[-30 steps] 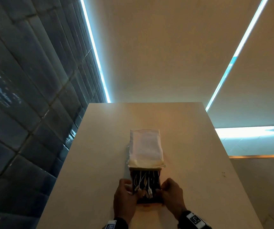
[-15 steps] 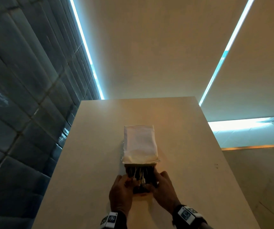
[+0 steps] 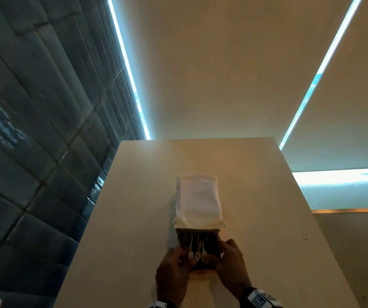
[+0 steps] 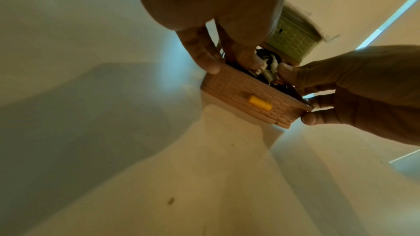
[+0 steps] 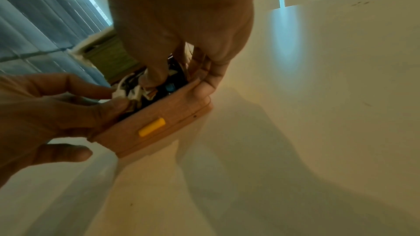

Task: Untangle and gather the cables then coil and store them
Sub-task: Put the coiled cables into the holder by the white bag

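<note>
A tan brick-patterned box (image 3: 209, 243) (image 4: 247, 96) (image 5: 159, 119) with a yellow latch (image 4: 259, 102) (image 5: 151, 126) lies open on the table, filled with black and white cables (image 3: 195, 242) (image 4: 268, 71) (image 5: 136, 91). Its pale lid (image 3: 197, 201) (image 4: 293, 42) is folded back behind it. My left hand (image 3: 174, 270) (image 4: 218, 42) grips the box's left wall, one finger outside and one pressing on the cables. My right hand (image 3: 229, 263) (image 5: 181, 33) grips the right wall, with its thumb down in the cables.
The box sits near the front middle of a long cream table (image 3: 134, 218). A dark tiled wall (image 3: 34, 152) runs along the left. Past the table's right edge (image 3: 307, 218) the surface drops away.
Both hands have closed in from the box's near corners, so their fingertips now reach over the walls into the cables. The box and lid stay in place.
</note>
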Demonstrator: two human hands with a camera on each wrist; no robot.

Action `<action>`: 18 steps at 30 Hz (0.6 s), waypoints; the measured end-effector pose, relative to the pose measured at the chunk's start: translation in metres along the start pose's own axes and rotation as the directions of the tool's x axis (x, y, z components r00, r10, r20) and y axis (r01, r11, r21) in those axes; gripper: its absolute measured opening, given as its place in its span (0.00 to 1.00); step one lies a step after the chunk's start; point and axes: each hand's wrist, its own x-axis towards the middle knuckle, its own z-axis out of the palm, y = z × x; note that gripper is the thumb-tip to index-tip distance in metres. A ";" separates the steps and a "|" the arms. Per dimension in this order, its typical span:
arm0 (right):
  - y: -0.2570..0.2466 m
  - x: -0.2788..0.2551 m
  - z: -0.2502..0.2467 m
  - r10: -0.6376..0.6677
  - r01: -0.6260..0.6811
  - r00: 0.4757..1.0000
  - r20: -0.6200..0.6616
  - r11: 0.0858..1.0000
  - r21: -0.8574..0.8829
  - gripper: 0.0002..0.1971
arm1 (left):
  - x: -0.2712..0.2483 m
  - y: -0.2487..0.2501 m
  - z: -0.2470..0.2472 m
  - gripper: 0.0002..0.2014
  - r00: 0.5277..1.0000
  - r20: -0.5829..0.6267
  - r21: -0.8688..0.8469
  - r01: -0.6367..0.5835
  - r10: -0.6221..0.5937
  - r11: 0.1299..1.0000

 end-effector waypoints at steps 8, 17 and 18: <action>0.012 0.006 0.006 -0.005 0.005 1.000 -0.014 0.999 0.031 0.31 | 0.005 -0.006 0.005 0.19 1.000 0.028 -0.067 0.011 -0.009 0.998; 0.010 0.025 0.010 0.139 -0.128 0.987 -0.079 0.983 0.130 0.18 | 0.025 0.008 -0.006 0.26 0.999 -0.012 -0.055 0.048 -0.048 0.997; 0.009 0.027 0.010 0.156 -0.144 0.984 -0.089 0.981 0.131 0.18 | 0.026 0.008 -0.006 0.24 0.998 -0.017 -0.061 0.057 -0.058 0.997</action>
